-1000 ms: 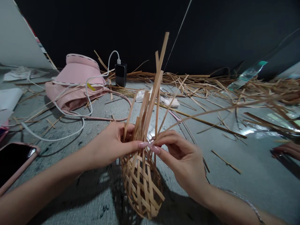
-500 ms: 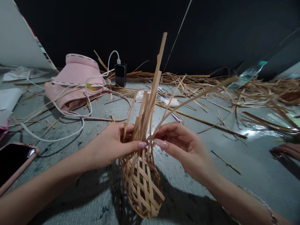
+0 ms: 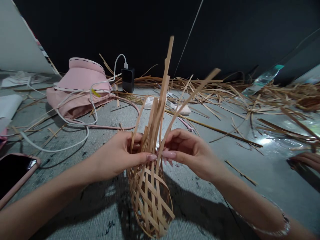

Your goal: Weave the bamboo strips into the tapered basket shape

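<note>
Woven strip basket (image 3: 150, 208): tan split strips in an openwork lattice, narrowing upward into unwoven upright strip ends (image 3: 156, 123). Position: bottom centre of view, at 6 o'clock from the hands, roughly upright with a slight lean, above a gray concrete surface (image 3: 197, 203); whether its base touches cannot be told.

Left hand (image 3: 117, 156): at 9 o'clock to the strip ends, curled around them, thumb laid across the front. Right hand (image 3: 192, 151): at 3 o'clock to them, fingers curved inward, pinching the foot of a long slanted strip (image 3: 192, 96). Beaded bracelet (image 3: 265, 228): on the right wrist.

Nearby, by clock position from the basket: pink-cased smartphone (image 3: 13, 175), 9 o'clock; pink stitched fabric piece (image 3: 77, 95) under white charging cable (image 3: 91, 111), 10 o'clock; black power bank (image 3: 128, 80), 12 o'clock; loose strip offcuts (image 3: 207, 83), 1 o'clock; clear plastic bottle (image 3: 262, 80), 2 o'clock; another person's hand (image 3: 305, 159), 3 o'clock, well apart.
</note>
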Tool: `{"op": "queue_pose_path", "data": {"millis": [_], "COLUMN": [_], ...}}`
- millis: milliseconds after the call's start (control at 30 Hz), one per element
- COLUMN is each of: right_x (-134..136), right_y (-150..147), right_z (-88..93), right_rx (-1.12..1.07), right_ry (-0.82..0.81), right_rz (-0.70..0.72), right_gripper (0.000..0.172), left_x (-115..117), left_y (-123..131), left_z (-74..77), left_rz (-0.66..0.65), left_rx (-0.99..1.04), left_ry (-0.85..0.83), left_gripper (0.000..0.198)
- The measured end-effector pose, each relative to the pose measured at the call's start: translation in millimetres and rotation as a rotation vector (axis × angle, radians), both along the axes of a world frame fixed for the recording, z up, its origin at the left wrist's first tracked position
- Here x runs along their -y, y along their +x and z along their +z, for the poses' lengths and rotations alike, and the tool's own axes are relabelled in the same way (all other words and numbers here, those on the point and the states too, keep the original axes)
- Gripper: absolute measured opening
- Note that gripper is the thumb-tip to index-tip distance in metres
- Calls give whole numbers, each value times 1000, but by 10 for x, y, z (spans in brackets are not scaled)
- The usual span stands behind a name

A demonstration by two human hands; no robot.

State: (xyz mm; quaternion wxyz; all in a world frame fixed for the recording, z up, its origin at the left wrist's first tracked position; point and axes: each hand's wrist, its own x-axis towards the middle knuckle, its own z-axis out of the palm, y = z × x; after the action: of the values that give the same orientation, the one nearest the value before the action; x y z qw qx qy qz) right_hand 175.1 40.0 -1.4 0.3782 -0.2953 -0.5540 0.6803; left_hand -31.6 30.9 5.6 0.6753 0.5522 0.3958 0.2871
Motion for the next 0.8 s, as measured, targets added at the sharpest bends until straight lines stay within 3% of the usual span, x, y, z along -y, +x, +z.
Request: {"op": "queue_pose_path", "data": {"millis": [167,400,500,667,800], "right_x": [-9,4,38,124,185], "right_y": [13,7,-40,-139,-158], "right_z": [20,8,-6,-3,-5], "right_rx": [5,32,20,16,43], "right_ry": [-36,60,63,38,112], "right_rz": [61,-24,-101,-314,-345], "right_gripper": [16,11,13,30,24], "left_x": [8,11,17,17,19], "left_y": [-3,-24,-13,20,35], "left_z": [-7,-18,-3,18,39], "left_rz": [-30,-22,-14,8,4], "left_rx": [-19,-76,-85,-98,-130], "left_ry": [37,86,86,31,60], "left_gripper": [9,10,9,12,12]}}
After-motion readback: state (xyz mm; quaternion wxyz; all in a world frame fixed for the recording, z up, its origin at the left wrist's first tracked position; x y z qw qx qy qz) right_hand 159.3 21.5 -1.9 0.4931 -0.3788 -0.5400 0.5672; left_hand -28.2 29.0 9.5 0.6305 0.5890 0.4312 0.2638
